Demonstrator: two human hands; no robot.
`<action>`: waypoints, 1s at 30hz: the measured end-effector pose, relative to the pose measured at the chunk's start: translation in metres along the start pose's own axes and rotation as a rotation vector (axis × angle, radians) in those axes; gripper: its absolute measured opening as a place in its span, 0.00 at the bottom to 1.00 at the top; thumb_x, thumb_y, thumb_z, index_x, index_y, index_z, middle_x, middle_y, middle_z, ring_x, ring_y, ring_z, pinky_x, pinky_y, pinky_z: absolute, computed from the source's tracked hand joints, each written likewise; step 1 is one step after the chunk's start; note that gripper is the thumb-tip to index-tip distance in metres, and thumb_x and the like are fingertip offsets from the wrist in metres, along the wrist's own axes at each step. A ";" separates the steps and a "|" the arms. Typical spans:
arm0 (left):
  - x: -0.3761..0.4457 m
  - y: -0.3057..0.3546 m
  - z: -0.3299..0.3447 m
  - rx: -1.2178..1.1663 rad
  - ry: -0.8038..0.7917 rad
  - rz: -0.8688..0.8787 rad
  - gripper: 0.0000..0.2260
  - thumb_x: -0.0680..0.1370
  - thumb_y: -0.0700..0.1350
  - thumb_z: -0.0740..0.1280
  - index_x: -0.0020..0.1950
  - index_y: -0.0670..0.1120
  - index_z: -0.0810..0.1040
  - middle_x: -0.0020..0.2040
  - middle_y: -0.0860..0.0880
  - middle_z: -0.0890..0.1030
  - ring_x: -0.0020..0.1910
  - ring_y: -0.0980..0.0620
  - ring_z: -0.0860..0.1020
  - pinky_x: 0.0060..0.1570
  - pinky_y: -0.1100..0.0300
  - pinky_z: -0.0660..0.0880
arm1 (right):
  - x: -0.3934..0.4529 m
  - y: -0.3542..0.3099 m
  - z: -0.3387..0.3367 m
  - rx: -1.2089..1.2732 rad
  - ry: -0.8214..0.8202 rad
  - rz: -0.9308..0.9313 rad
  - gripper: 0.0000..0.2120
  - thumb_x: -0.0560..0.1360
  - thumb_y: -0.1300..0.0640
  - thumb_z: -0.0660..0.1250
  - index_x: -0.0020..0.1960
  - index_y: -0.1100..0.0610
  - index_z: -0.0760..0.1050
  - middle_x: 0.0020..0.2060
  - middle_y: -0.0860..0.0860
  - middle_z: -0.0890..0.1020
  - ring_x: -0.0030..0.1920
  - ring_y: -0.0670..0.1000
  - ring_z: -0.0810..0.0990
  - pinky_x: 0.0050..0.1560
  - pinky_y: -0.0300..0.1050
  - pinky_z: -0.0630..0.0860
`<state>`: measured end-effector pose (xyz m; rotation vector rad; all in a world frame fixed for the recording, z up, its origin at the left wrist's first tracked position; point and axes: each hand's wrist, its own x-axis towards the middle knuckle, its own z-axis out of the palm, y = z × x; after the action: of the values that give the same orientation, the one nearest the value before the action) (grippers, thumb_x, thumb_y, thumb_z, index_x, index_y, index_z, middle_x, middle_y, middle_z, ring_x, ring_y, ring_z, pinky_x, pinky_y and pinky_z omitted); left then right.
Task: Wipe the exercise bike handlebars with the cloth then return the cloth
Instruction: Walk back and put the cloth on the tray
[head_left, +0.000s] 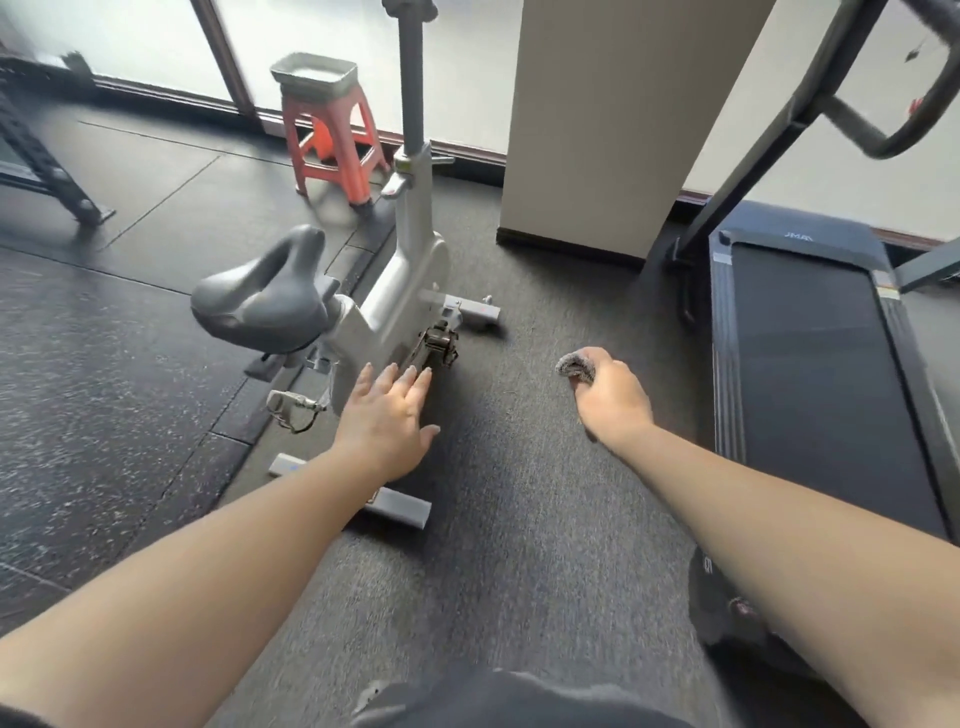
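Gym floor, dark mats. Bike (400, 291) at centre-left, handlebars cut off at top edge. Right hand (613, 395) fisted around balled cloth (574, 365), centre-right. Left hand (387, 410) flat, fingers spread, empty, near pedal. Wiping looks not yet started; return pending.

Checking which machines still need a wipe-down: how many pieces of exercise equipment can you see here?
3. The exercise bike stands centre-left, the treadmill on the right, and part of a dark metal rack shows at the far left edge. More may sit outside the view.
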<state>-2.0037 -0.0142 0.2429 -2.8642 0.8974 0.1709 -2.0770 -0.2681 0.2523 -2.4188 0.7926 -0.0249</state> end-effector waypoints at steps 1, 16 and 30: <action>-0.015 -0.007 0.002 -0.005 0.003 -0.008 0.32 0.78 0.60 0.52 0.77 0.49 0.45 0.78 0.50 0.54 0.76 0.48 0.49 0.73 0.47 0.41 | -0.011 -0.007 0.006 0.009 0.003 -0.011 0.10 0.76 0.51 0.59 0.56 0.43 0.71 0.47 0.54 0.79 0.39 0.60 0.81 0.47 0.49 0.78; -0.250 -0.187 0.039 0.048 -0.035 -0.131 0.31 0.79 0.60 0.49 0.77 0.49 0.42 0.78 0.50 0.50 0.77 0.48 0.47 0.73 0.48 0.40 | -0.204 -0.168 0.149 0.032 -0.086 -0.182 0.15 0.77 0.53 0.60 0.63 0.48 0.71 0.55 0.57 0.76 0.54 0.61 0.77 0.56 0.54 0.74; -0.346 -0.344 0.064 0.080 -0.092 -0.385 0.31 0.79 0.60 0.49 0.77 0.48 0.44 0.78 0.49 0.51 0.77 0.48 0.48 0.73 0.47 0.40 | -0.269 -0.310 0.259 -0.018 -0.229 -0.360 0.16 0.76 0.58 0.58 0.63 0.53 0.73 0.57 0.57 0.79 0.56 0.60 0.77 0.54 0.50 0.73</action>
<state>-2.0930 0.4690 0.2632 -2.8588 0.3170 0.2158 -2.0826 0.2175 0.2475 -2.4942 0.2517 0.1165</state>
